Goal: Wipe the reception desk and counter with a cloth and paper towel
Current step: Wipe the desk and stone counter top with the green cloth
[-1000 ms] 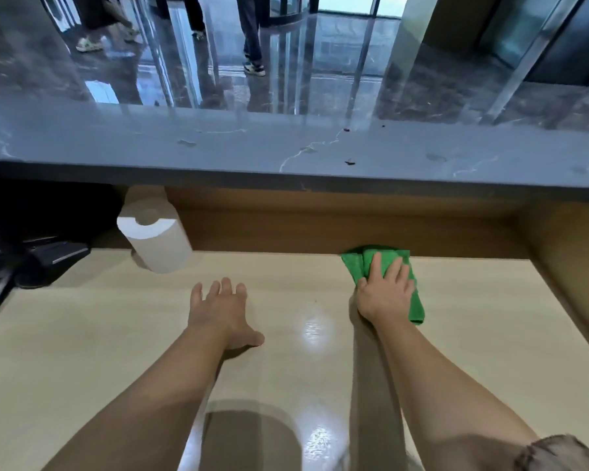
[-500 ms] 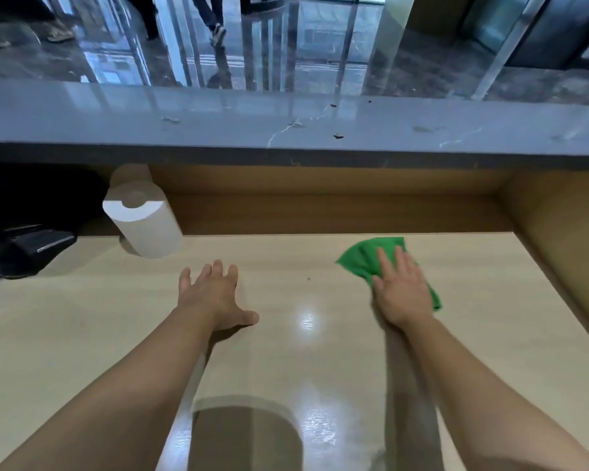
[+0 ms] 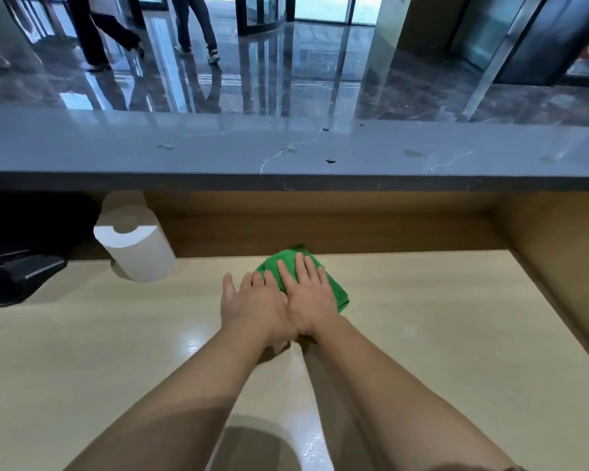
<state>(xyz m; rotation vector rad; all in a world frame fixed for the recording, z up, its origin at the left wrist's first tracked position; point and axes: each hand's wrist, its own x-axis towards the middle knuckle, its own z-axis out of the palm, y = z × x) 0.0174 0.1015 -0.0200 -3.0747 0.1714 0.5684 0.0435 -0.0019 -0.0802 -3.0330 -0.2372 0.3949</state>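
The green cloth (image 3: 336, 293) lies on the pale wooden desk (image 3: 439, 334), at the far edge of the surface, against the brown back panel (image 3: 354, 229). The right hand (image 3: 308, 295) rests flat on top of the cloth with fingers straight and slightly spread; no finger curls round the fabric. The left hand (image 3: 252, 302) lies flat just beside the right hand, the two touching along their inner edges. Its fingers are extended and its fingertips reach the left edge of the cloth. Neither hand grips anything; both press palm-down.

A white paper towel roll (image 3: 138, 248) stands upright on the desk to the far left, well apart from the hands. A dark device (image 3: 24, 271) sits at the left edge of the desk. The grey stone counter (image 3: 218, 154) runs across the view above the desk, bearing a few small dark specks and pale smears. Beyond it, on the glossy lobby floor (image 3: 405, 83), the legs of two people (image 3: 198, 25) are visible.
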